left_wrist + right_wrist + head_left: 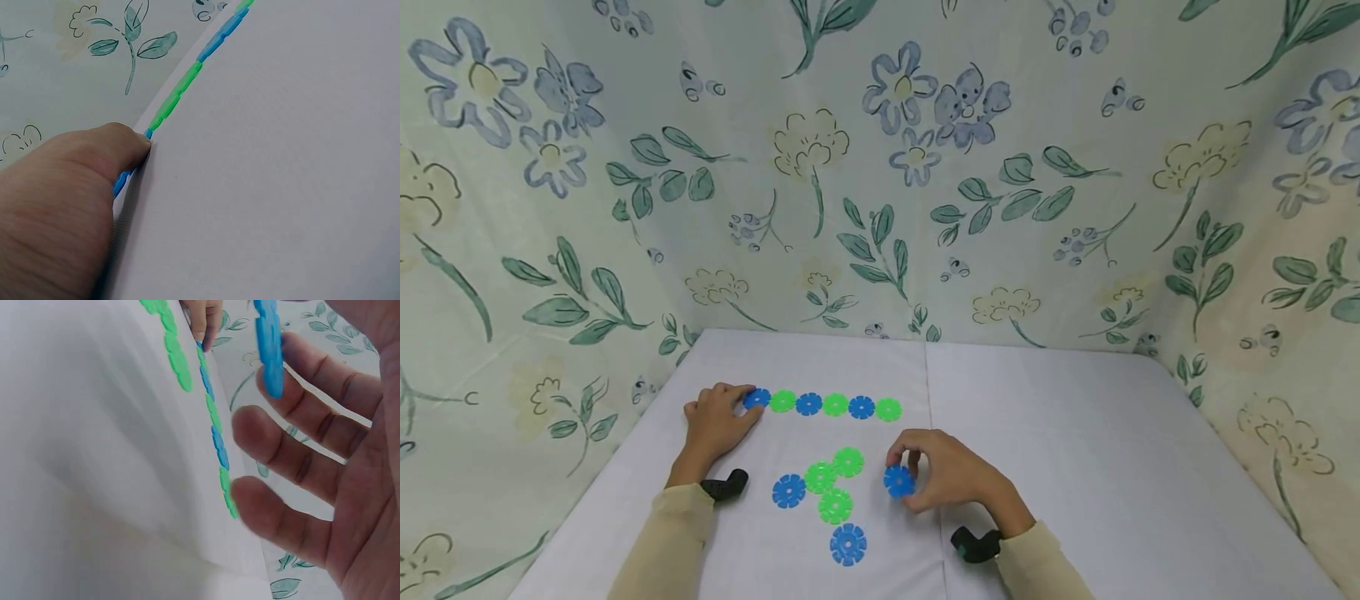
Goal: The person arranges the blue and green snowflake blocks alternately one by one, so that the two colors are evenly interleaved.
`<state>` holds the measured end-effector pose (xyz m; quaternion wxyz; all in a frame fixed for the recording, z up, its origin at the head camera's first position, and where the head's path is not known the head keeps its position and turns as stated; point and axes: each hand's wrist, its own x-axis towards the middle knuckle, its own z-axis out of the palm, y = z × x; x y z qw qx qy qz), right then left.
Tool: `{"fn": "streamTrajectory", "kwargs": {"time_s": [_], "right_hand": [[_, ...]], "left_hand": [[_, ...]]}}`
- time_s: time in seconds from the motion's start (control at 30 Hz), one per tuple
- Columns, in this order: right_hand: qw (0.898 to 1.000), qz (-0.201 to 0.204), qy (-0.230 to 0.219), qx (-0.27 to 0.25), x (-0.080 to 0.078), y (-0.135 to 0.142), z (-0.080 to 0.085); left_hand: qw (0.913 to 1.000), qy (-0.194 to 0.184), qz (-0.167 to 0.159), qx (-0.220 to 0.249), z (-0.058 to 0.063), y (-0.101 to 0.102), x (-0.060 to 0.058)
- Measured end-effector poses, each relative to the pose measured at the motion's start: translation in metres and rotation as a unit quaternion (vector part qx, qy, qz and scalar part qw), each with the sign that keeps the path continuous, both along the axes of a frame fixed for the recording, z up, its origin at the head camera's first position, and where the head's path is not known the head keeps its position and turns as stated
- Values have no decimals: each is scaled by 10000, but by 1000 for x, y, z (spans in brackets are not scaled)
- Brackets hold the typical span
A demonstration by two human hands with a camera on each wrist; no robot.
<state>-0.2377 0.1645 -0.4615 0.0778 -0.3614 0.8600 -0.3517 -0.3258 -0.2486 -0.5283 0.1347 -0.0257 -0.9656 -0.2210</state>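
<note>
Pinching one blue disc (898, 481) above the white tabletop (1060, 442), the right hand (955, 472) hovers beside five loose discs (824, 478), three green and two blue; the left hand (718, 422) grips the blue end disc (757, 399) of a six-disc row (835, 405), three blue alternating with three green; floral fabric (865, 187) hangs behind.

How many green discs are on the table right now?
6. Far row: second disc, fourth disc and sixth disc from the left. Nearer, grouped together: upper disc, middle disc and lower disc. Any stacked underneath would be hidden.
</note>
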Motion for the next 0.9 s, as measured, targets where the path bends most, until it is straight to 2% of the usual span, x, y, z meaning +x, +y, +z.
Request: {"fn": "streamTrajectory", "kwargs": {"time_s": [0.23, 0.47, 0.73, 0.9], "right_hand": [[9954, -453, 778, -325, -4, 7, 0], [9835, -974, 1444, -489, -8, 12, 6], [9719, -1427, 1732, -709, -16, 19, 20], [9644, -1517, 1961, -916, -27, 24, 26]], "left_hand": [[10000, 43, 0, 4, -1, 0, -1], [10000, 58, 0, -20, 2, 0, 1], [10000, 15, -28, 36, 1, -1, 3], [10000, 18, -2, 34, 0, 1, 1]]}}
